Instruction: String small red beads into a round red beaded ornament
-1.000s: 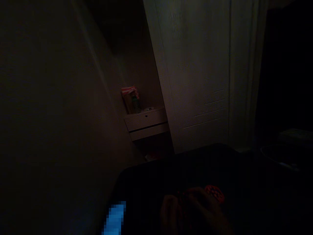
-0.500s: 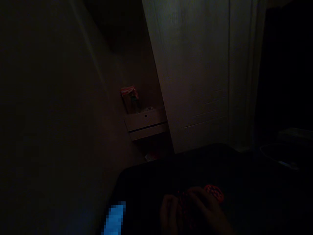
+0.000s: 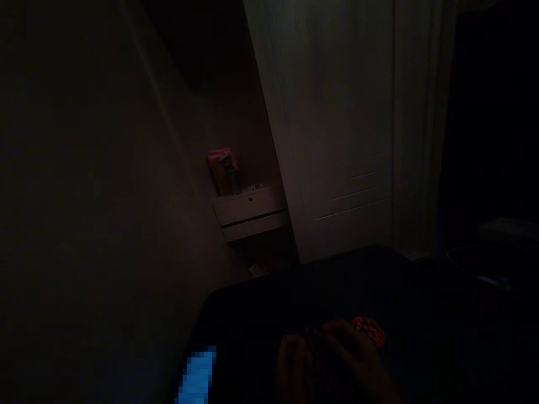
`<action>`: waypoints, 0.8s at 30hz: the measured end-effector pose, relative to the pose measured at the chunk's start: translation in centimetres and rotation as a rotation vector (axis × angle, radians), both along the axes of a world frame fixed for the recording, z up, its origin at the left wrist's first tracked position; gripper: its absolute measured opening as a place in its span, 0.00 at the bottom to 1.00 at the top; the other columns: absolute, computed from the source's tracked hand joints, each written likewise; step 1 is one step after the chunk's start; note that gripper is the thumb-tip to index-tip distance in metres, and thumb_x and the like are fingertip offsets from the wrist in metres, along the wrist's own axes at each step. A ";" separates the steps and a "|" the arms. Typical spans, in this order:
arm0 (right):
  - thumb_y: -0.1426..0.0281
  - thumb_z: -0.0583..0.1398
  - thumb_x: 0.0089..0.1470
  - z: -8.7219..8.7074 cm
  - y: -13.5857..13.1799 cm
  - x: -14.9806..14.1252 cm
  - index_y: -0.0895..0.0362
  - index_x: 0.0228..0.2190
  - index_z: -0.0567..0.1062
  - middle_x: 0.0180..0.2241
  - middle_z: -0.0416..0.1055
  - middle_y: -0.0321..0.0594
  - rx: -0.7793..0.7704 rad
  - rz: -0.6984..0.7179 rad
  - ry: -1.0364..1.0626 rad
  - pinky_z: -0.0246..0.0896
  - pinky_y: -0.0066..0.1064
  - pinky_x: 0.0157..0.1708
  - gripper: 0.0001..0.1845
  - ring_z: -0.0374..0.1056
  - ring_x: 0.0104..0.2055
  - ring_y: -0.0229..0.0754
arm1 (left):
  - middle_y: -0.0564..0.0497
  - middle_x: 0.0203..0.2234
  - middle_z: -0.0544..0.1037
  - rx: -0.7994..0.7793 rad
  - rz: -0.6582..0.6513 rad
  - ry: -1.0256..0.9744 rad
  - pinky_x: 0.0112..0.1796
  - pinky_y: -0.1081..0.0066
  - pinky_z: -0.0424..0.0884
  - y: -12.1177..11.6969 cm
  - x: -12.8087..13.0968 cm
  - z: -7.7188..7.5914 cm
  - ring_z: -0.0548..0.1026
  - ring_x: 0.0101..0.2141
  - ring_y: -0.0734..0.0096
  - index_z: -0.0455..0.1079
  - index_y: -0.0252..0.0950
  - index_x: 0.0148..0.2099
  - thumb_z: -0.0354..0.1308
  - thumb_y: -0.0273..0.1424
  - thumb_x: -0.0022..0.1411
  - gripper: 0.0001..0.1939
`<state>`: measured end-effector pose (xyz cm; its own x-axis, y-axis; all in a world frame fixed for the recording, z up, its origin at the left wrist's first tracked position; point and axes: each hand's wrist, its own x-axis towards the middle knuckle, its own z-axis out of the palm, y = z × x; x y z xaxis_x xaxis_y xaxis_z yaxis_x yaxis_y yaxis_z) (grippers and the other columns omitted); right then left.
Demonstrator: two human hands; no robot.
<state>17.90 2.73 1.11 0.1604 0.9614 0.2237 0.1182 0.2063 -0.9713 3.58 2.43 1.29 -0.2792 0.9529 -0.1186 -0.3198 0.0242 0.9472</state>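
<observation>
In the dim lower middle of the head view, a dark thing with small red spots [image 3: 318, 350] lies between my two hands; its kind is hard to make out. My left hand [image 3: 292, 359] is at its left side, fingers bent and closed against it. From the right, my right hand [image 3: 356, 350] reaches over with curled fingers, their tips at the thing's upper edge. Just beyond the right hand is a rounded piece with a bright red rim and a red-and-dark pattern [image 3: 369, 330], partly covered by that hand. Darkness hides the fingertips.
A dark surface [image 3: 252, 320] spreads beneath the hands. A blurred blue bright patch [image 3: 197, 377] is at lower left. Beyond stand a pale panelled door [image 3: 337, 129] and a small drawer unit [image 3: 250, 210] with a red-striped item [image 3: 221, 163] on top. A thin cable [image 3: 463, 264] lies at right.
The picture is slightly darker now. Both hands stay in almost the same place around the red-spotted thing, with only a very slight shift of the fingers.
</observation>
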 end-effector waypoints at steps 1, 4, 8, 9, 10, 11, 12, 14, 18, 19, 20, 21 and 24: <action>0.55 0.62 0.55 0.0 0.0 0.0 0.53 0.37 0.80 0.40 0.81 0.43 0.008 0.013 -0.003 0.69 0.39 0.48 0.16 0.75 0.45 0.52 | 0.58 0.17 0.69 0.007 -0.017 0.005 0.17 0.79 0.59 0.0 0.0 0.0 0.65 0.17 0.78 0.72 0.37 0.32 0.70 0.54 0.44 0.27; 0.57 0.61 0.57 0.0 -0.1 0.1 0.52 0.38 0.80 0.40 0.80 0.42 0.015 0.041 0.003 0.68 0.38 0.47 0.14 0.75 0.45 0.51 | 0.60 0.15 0.65 0.025 -0.058 0.012 0.16 0.79 0.55 0.0 -0.2 0.0 0.60 0.14 0.80 0.71 0.37 0.30 0.69 0.54 0.46 0.25; 0.58 0.62 0.57 -0.1 -0.2 0.1 0.52 0.38 0.79 0.40 0.80 0.42 0.027 0.045 0.001 0.68 0.39 0.48 0.13 0.75 0.46 0.51 | 0.57 0.17 0.68 0.018 -0.034 0.011 0.17 0.77 0.59 0.1 -0.4 -0.4 0.65 0.16 0.77 0.72 0.38 0.33 0.70 0.53 0.45 0.25; 0.58 0.62 0.57 -0.2 -0.2 0.2 0.52 0.38 0.79 0.40 0.80 0.42 0.028 0.048 -0.001 0.68 0.39 0.48 0.13 0.75 0.45 0.51 | 0.57 0.17 0.69 0.014 -0.031 0.014 0.17 0.77 0.60 0.1 -0.5 -0.5 0.66 0.17 0.76 0.73 0.39 0.33 0.70 0.53 0.44 0.25; 0.58 0.61 0.57 -0.2 -0.2 0.2 0.52 0.38 0.79 0.40 0.80 0.42 0.027 0.052 -0.001 0.68 0.39 0.48 0.13 0.75 0.45 0.51 | 0.56 0.17 0.70 0.008 -0.026 0.016 0.17 0.77 0.60 0.1 -0.5 -0.5 0.66 0.17 0.75 0.73 0.39 0.33 0.71 0.53 0.44 0.25; 0.57 0.61 0.57 -0.2 -0.2 0.1 0.52 0.38 0.79 0.40 0.80 0.42 0.025 0.055 0.000 0.68 0.39 0.47 0.13 0.75 0.45 0.51 | 0.56 0.18 0.70 -0.001 -0.019 0.014 0.17 0.76 0.61 0.1 -0.4 -0.5 0.67 0.18 0.75 0.73 0.39 0.34 0.71 0.53 0.44 0.25; 0.57 0.61 0.58 -0.1 -0.2 0.1 0.52 0.38 0.79 0.40 0.80 0.42 0.022 0.056 0.002 0.68 0.39 0.47 0.14 0.75 0.45 0.51 | 0.56 0.18 0.70 -0.010 -0.009 0.007 0.18 0.77 0.61 0.1 -0.4 -0.5 0.67 0.18 0.75 0.73 0.39 0.35 0.71 0.53 0.44 0.26; 0.56 0.60 0.58 0.1 -0.2 0.1 0.52 0.39 0.79 0.41 0.80 0.43 0.018 0.051 0.002 0.67 0.39 0.49 0.15 0.74 0.46 0.51 | 0.57 0.17 0.69 -0.005 -0.009 -0.008 0.17 0.77 0.59 0.1 -0.3 -0.4 0.65 0.17 0.77 0.73 0.38 0.35 0.70 0.54 0.44 0.27; 0.55 0.61 0.56 0.2 -0.2 0.0 0.52 0.39 0.79 0.41 0.80 0.43 0.003 0.014 -0.008 0.67 0.39 0.49 0.16 0.74 0.47 0.52 | 0.60 0.14 0.64 0.047 -0.064 0.019 0.15 0.79 0.52 0.1 -0.1 -0.2 0.58 0.14 0.82 0.69 0.37 0.28 0.68 0.57 0.45 0.28; 0.55 0.61 0.56 0.2 -0.1 -0.1 0.52 0.38 0.79 0.41 0.80 0.43 0.008 0.010 -0.016 0.67 0.39 0.49 0.16 0.74 0.46 0.52 | 0.59 0.15 0.65 0.043 -0.054 0.026 0.15 0.79 0.53 0.1 -0.1 -0.2 0.59 0.14 0.81 0.70 0.37 0.28 0.68 0.57 0.45 0.28; 0.55 0.61 0.56 0.1 -0.1 -0.1 0.53 0.37 0.79 0.39 0.80 0.43 0.016 0.010 -0.023 0.68 0.38 0.47 0.15 0.75 0.45 0.51 | 0.58 0.16 0.67 0.033 -0.031 0.027 0.16 0.79 0.55 0.1 -0.1 -0.2 0.61 0.15 0.80 0.71 0.37 0.29 0.69 0.57 0.44 0.27; 0.56 0.61 0.56 0.0 0.0 -0.2 0.53 0.36 0.79 0.38 0.80 0.42 0.026 0.012 -0.030 0.68 0.37 0.46 0.14 0.75 0.44 0.50 | 0.57 0.17 0.69 0.017 -0.006 0.022 0.17 0.78 0.58 0.1 -0.1 -0.3 0.63 0.16 0.79 0.72 0.37 0.31 0.70 0.56 0.43 0.27; 0.57 0.60 0.58 -0.3 0.1 -0.3 0.53 0.33 0.78 0.35 0.79 0.41 0.047 0.029 -0.057 0.69 0.35 0.42 0.13 0.75 0.39 0.48 | 0.56 0.18 0.71 -0.012 0.032 -0.012 0.18 0.77 0.62 0.2 0.1 -0.6 0.67 0.18 0.75 0.74 0.38 0.35 0.71 0.54 0.43 0.26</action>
<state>17.63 2.86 0.79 0.1178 0.9538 0.2766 0.1667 0.2555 -0.9523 3.69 2.64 0.71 -0.3077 0.9420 -0.1339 -0.3324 0.0254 0.9428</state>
